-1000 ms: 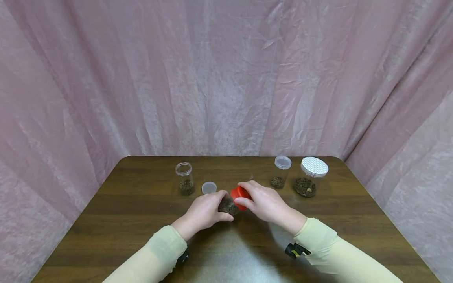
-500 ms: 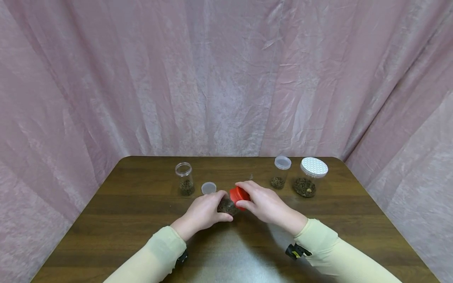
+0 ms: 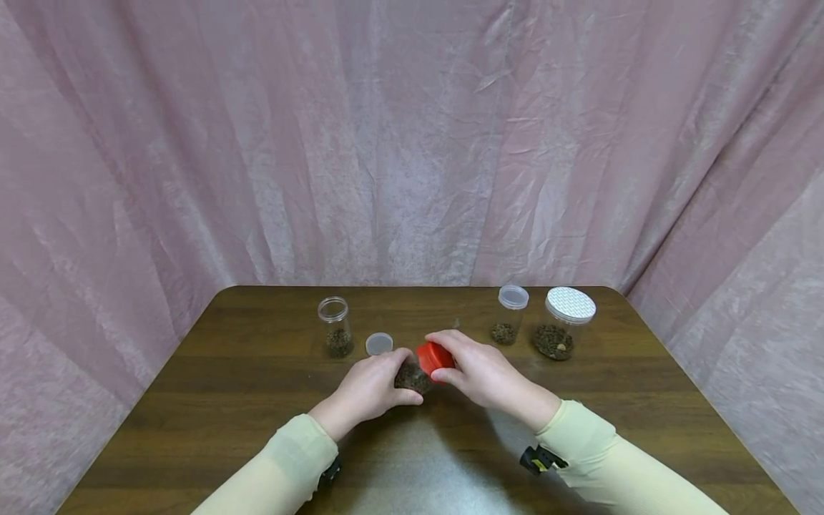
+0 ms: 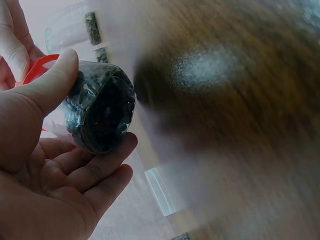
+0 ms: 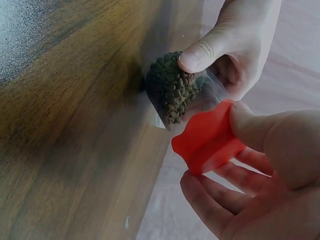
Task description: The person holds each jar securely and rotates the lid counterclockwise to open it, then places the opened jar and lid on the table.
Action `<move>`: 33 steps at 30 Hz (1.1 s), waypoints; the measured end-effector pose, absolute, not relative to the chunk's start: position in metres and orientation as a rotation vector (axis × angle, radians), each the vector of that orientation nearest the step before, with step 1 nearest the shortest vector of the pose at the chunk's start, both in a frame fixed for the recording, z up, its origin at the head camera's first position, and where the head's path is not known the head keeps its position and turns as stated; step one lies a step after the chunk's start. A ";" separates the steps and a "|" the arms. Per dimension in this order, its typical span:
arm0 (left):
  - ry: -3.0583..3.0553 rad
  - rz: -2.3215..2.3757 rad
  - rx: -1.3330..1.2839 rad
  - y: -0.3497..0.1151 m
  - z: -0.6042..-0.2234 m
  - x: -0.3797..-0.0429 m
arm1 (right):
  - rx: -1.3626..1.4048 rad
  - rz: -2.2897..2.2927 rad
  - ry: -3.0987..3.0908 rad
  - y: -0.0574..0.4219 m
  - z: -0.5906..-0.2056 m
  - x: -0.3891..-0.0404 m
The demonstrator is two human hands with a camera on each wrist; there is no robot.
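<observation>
My left hand (image 3: 370, 386) grips a clear jar (image 5: 175, 90) partly filled with dark brown granules, its thumb on one side and fingers on the other. The jar is tilted, its mouth end toward my right hand (image 3: 479, 372). A red lid (image 5: 207, 140) with a wavy edge sits at that mouth end. Thumb and fingers of my right hand pinch the lid from opposite sides. In the left wrist view the jar's rounded base (image 4: 112, 110) faces the camera, while most of the lid is hidden behind my left thumb.
Behind my left hand a small whitish lid (image 3: 379, 343) lies on the wooden table (image 3: 257, 400). An uncapped clear jar (image 3: 336, 329) stands left of it. At the back right are a slim capped jar (image 3: 507, 325) and a wide white-lidded jar (image 3: 566, 322), both holding granules.
The red lid and the right fingers on it have turned slightly, and the right thumb has shifted a little along the lid. My left hand keeps its grip in nearly the same place.
</observation>
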State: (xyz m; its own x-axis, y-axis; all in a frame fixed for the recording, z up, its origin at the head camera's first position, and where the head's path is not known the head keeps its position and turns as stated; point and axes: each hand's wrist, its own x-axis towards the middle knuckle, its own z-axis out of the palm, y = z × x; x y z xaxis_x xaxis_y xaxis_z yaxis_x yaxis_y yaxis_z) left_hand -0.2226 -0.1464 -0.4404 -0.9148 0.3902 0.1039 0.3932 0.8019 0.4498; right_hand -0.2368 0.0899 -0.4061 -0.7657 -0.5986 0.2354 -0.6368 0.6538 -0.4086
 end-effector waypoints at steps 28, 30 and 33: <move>-2.964 -0.733 -0.643 -0.146 -0.439 -0.221 | 0.796 0.749 -2.901 0.087 -0.408 -0.239; -2.967 -0.730 -0.642 -0.146 -0.440 -0.222 | 0.804 0.751 -2.895 0.087 -0.408 -0.239; -2.975 -0.723 -0.638 -0.146 -0.440 -0.221 | 0.830 0.760 -2.880 0.087 -0.409 -0.239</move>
State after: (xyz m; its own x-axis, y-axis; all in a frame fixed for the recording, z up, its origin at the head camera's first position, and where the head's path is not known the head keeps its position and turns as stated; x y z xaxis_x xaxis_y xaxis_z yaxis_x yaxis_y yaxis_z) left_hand -0.2214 -0.1455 -0.4403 -0.9168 0.3847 0.1074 0.3911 0.8099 0.4372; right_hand -0.2387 0.0870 -0.4088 -0.8546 -0.4878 0.1783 -0.5123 0.7351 -0.4441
